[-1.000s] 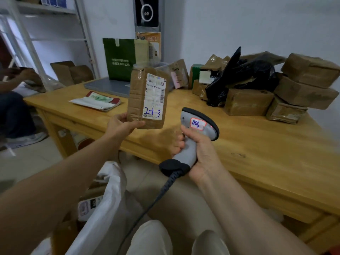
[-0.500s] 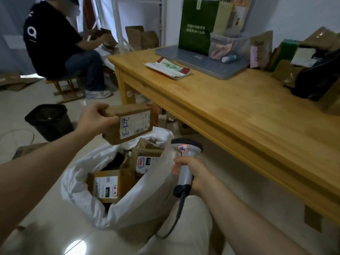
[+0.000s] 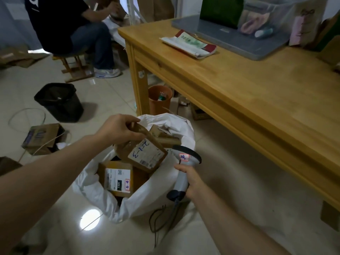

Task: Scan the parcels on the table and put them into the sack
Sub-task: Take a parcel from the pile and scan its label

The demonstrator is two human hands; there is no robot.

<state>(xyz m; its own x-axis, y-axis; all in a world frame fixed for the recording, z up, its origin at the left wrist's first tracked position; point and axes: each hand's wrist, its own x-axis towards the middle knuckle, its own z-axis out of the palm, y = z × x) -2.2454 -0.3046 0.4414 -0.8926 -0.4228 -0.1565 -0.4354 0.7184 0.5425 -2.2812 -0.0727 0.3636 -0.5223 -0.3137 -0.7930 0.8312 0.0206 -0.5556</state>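
Parcel: brown taped cardboard parcel, white label with blue handwriting.
Sack: white plastic sack.
Scanner: pale grey handheld scanner, black base, red-edged sticker.
Counter: honey-yellow wooden counter, visible grain.
Far left: black round bin; orange bucket.

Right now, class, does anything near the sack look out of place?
Yes: an opened cardboard box lies on the floor left of the sack, flaps loose, with white strapping trailing beside it.

The seated person was cut off by the top edge, the table by the right; the parcel's print was blurred.
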